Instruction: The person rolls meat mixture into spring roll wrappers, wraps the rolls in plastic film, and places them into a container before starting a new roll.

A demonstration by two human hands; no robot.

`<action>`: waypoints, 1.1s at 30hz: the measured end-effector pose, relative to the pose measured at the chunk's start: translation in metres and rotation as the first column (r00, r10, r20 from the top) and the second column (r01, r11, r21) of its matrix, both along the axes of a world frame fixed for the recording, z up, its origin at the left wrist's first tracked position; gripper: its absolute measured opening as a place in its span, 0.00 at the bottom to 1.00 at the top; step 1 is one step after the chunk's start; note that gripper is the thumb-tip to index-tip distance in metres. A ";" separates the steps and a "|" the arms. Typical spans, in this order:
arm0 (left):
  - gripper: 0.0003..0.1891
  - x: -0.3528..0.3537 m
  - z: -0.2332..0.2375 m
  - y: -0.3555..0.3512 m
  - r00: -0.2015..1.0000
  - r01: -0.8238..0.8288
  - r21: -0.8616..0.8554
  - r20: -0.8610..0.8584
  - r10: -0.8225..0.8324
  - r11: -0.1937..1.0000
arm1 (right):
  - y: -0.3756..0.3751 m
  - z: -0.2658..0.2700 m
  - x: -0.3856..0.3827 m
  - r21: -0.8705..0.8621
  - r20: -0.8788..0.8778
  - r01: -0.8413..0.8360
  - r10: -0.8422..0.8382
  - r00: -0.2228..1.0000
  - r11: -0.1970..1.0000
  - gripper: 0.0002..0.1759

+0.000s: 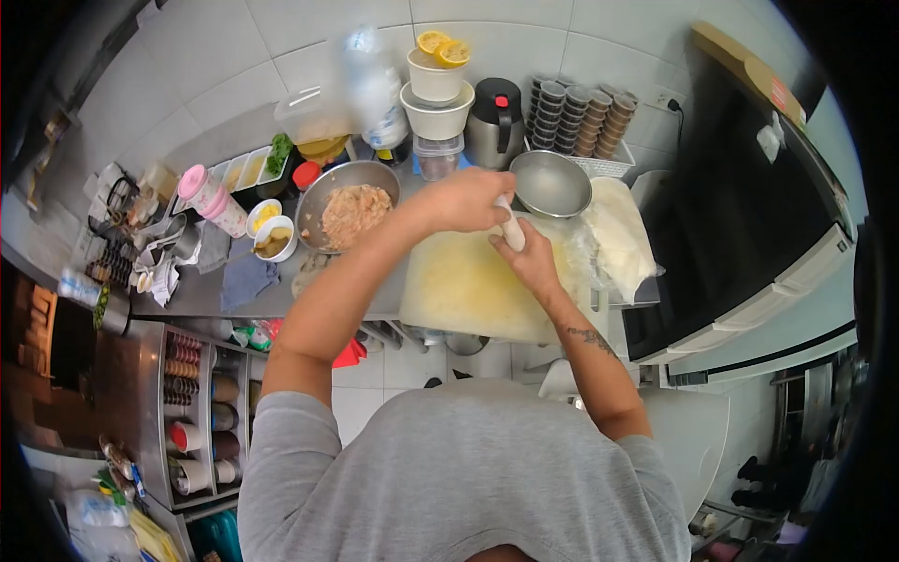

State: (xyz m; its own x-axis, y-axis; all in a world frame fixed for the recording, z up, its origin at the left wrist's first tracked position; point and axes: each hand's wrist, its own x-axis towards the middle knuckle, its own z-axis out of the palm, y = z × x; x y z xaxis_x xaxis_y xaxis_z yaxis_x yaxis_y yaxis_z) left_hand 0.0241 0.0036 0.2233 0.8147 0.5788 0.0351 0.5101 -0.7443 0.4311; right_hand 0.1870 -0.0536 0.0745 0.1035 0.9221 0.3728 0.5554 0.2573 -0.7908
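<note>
Over a yellowish-white cutting board [468, 290], both hands are closed around a short, pale, rounded cylinder that looks like a filled roll [512, 229]. My left hand [473, 199] pinches its upper end, and my right hand [532, 259] grips the lower end from the right side. Left of the board, a metal bowl [307, 225] holds pinkish minced meat [354, 214]. A smaller metal bowl [551, 184] sits just behind my hands with nothing visible inside. On the right lies a stack of pale, thin sheets [620, 239], partly in plastic.
At the back stand white tubs [437, 117] topped with halved citrus [449, 52], a steel jug [496, 122] and stacked small cups [581, 117] in a basket. Two little bowls [274, 238] and a blue cloth [249, 281] are on the left. A tall dark-fronted appliance [730, 225] borders the right.
</note>
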 end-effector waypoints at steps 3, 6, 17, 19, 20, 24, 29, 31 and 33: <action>0.14 0.021 0.004 -0.024 0.999 0.038 0.135 0.015 -0.040 0.990 | -0.017 0.021 -0.011 0.147 -0.226 0.021 0.013 0.974 0.989 0.16; 0.13 0.029 0.017 -0.043 0.995 0.062 0.115 0.074 -0.071 0.991 | -0.022 0.025 -0.007 0.179 -0.378 0.017 0.053 0.924 0.984 0.17; 0.08 0.042 0.013 -0.048 0.992 0.009 0.175 0.120 -0.030 0.984 | -0.028 0.049 -0.006 0.137 -0.474 -0.060 0.118 0.872 0.989 0.13; 0.08 0.041 0.013 -0.049 0.991 0.009 0.217 0.127 -0.037 0.976 | -0.021 0.058 -0.006 0.205 -0.457 -0.090 0.177 0.872 0.975 0.12; 0.08 0.040 0.016 -0.048 0.991 0.000 0.211 0.132 -0.029 0.977 | -0.016 0.058 -0.003 0.130 -0.490 -0.136 0.183 0.852 0.982 0.11; 0.09 0.030 0.023 -0.039 0.907 -0.064 0.221 0.421 -0.036 0.973 | -0.006 0.082 -0.001 0.016 -0.581 -0.170 0.147 0.801 0.985 0.11; 0.16 0.014 0.005 -0.026 0.880 -0.062 0.448 0.447 -0.164 0.892 | 0.012 0.084 0.001 0.014 -0.560 -0.091 0.083 0.824 0.996 0.12; 0.15 0.019 -0.012 -0.019 0.873 -0.058 0.543 0.435 -0.222 0.838 | 0.022 0.074 0.004 0.049 -0.564 -0.085 0.098 0.820 0.995 0.11; 0.17 0.023 -0.023 -0.011 0.882 -0.071 0.563 0.421 -0.212 0.823 | 0.030 0.069 0.004 0.055 -0.563 -0.039 0.063 0.824 0.998 0.09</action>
